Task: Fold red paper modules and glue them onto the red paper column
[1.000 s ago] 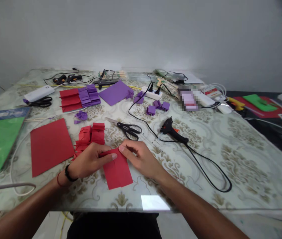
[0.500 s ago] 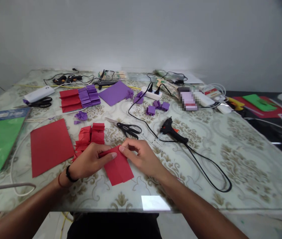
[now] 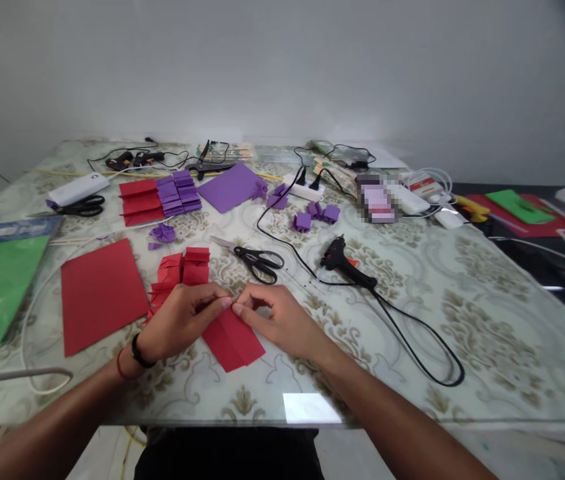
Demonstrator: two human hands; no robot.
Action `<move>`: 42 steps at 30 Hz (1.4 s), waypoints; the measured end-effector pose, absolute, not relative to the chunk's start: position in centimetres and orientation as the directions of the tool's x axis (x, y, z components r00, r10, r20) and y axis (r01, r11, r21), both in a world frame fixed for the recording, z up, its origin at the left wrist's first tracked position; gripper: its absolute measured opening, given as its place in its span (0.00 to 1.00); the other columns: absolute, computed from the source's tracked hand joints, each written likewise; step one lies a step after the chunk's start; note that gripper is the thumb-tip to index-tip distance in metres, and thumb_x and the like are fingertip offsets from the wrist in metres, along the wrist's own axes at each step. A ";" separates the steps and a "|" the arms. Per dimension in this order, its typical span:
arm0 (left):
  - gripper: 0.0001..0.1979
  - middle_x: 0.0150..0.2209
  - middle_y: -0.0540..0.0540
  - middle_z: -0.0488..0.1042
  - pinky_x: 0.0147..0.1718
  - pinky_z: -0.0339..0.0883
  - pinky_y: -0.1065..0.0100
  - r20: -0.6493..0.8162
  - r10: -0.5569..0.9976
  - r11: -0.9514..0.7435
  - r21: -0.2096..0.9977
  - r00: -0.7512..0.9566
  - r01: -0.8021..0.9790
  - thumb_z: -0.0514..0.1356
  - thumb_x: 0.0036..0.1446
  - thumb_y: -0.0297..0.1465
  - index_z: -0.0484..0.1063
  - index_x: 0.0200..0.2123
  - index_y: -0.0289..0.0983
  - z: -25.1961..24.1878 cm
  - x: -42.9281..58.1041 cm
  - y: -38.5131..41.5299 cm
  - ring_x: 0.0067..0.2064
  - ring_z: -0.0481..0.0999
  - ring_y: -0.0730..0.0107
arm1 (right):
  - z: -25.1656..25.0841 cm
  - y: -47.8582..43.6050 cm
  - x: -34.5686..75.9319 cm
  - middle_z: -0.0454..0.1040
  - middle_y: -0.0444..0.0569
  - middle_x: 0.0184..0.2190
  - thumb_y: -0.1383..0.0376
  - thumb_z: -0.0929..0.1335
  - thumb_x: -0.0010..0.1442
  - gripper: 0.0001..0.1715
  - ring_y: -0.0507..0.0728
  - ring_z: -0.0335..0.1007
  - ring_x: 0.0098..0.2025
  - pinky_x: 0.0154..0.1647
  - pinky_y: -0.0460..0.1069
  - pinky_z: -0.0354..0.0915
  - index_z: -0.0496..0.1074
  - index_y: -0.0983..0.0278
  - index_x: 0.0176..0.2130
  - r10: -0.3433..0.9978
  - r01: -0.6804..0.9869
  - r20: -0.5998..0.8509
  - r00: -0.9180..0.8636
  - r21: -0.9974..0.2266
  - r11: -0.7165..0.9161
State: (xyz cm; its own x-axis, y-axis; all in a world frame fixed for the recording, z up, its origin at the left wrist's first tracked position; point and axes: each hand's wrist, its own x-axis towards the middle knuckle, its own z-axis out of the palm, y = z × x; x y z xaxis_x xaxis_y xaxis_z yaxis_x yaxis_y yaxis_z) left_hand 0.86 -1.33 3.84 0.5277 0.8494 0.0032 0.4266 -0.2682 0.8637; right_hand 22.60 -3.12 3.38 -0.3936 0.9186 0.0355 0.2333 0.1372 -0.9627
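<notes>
A creased piece of red paper [image 3: 235, 339] lies on the table in front of me, its top edge pinched between both hands. My left hand [image 3: 185, 320] grips that edge between thumb and fingers, with a black band on the wrist. Close beside it, my right hand [image 3: 280, 320] pinches the same edge, the two thumbs almost touching. Folded red paper pieces [image 3: 195, 267] sit just beyond my left hand, partly hidden by it. A flat red sheet stack [image 3: 102, 293] rests to the left. Black-handled scissors [image 3: 257, 260] lie beyond my hands, blades pointing left.
A black glue gun [image 3: 347, 263] with a looped cord lies to the right. Further back are purple folded pieces [image 3: 302, 221], a purple sheet [image 3: 230, 187], a white power strip [image 3: 305, 187] and a phone [image 3: 378, 200]. Green paper [image 3: 2, 287] lies at far left.
Both hands have drawn closer together along the paper's top edge. The red paper has turned slightly, its lower end shifting a little left.
</notes>
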 end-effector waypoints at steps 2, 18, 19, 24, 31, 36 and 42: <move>0.17 0.28 0.50 0.75 0.28 0.60 0.71 0.035 0.865 -0.288 0.852 0.501 0.438 0.57 0.71 0.39 0.78 0.35 0.35 4.1 0.8 -1.3 0.29 0.68 0.72 | 3.4 -3.1 22.6 0.72 0.42 0.26 0.63 0.69 0.66 0.11 0.52 0.67 0.29 0.30 0.46 0.61 0.73 0.62 0.31 0.919 0.234 0.038 -0.392 -0.962 0.139; 0.14 0.27 0.49 0.72 0.26 0.59 0.72 0.189 0.978 -0.209 0.887 0.089 0.413 0.62 0.65 0.39 0.77 0.31 0.35 4.8 -0.7 0.0 0.29 0.67 0.71 | 3.9 -2.4 24.0 0.71 0.42 0.25 0.65 0.69 0.62 0.07 0.52 0.66 0.29 0.31 0.47 0.61 0.73 0.62 0.31 0.941 0.241 0.075 -0.331 -0.957 0.162; 0.15 0.27 0.50 0.72 0.26 0.59 0.72 0.196 0.976 -0.219 0.882 0.097 0.417 0.62 0.66 0.39 0.77 0.31 0.36 4.8 -0.6 0.0 0.29 0.66 0.71 | 3.8 -2.4 24.0 0.72 0.42 0.26 0.65 0.68 0.62 0.07 0.52 0.67 0.30 0.31 0.47 0.62 0.72 0.62 0.31 0.943 0.242 0.081 -0.322 -0.956 0.165; 0.15 0.26 0.51 0.72 0.26 0.59 0.72 0.201 0.952 -0.283 0.865 0.232 0.415 0.60 0.69 0.39 0.76 0.32 0.36 4.6 0.0 -0.6 0.27 0.65 0.73 | 3.6 -2.5 23.5 0.76 0.45 0.31 0.63 0.69 0.65 0.05 0.54 0.72 0.34 0.37 0.48 0.67 0.73 0.62 0.36 0.950 0.205 0.083 -0.300 -0.967 0.150; 0.15 0.27 0.51 0.74 0.25 0.59 0.72 0.144 0.906 -0.297 0.886 0.398 0.357 0.59 0.71 0.38 0.78 0.35 0.36 4.1 0.8 -1.5 0.27 0.67 0.73 | 3.1 -2.9 22.7 0.74 0.43 0.28 0.64 0.70 0.64 0.06 0.53 0.70 0.32 0.36 0.48 0.65 0.74 0.62 0.34 0.937 0.191 0.081 -0.340 -0.970 0.153; 0.14 0.29 0.48 0.77 0.27 0.61 0.71 0.055 0.877 -0.279 0.867 0.478 0.413 0.60 0.70 0.38 0.79 0.38 0.35 3.9 0.8 -1.5 0.29 0.70 0.71 | 3.0 -2.8 22.7 0.74 0.42 0.28 0.64 0.71 0.63 0.04 0.53 0.69 0.32 0.35 0.47 0.65 0.75 0.62 0.35 0.928 0.177 0.070 -0.366 -0.974 0.143; 0.16 0.30 0.49 0.77 0.29 0.63 0.71 0.039 0.847 -0.318 0.837 0.531 0.446 0.56 0.72 0.38 0.78 0.37 0.35 4.2 1.0 -1.5 0.29 0.71 0.72 | 3.1 -2.9 22.6 0.74 0.43 0.28 0.65 0.71 0.63 0.05 0.53 0.69 0.32 0.36 0.48 0.65 0.75 0.62 0.34 0.919 0.157 0.077 -0.386 -0.976 0.148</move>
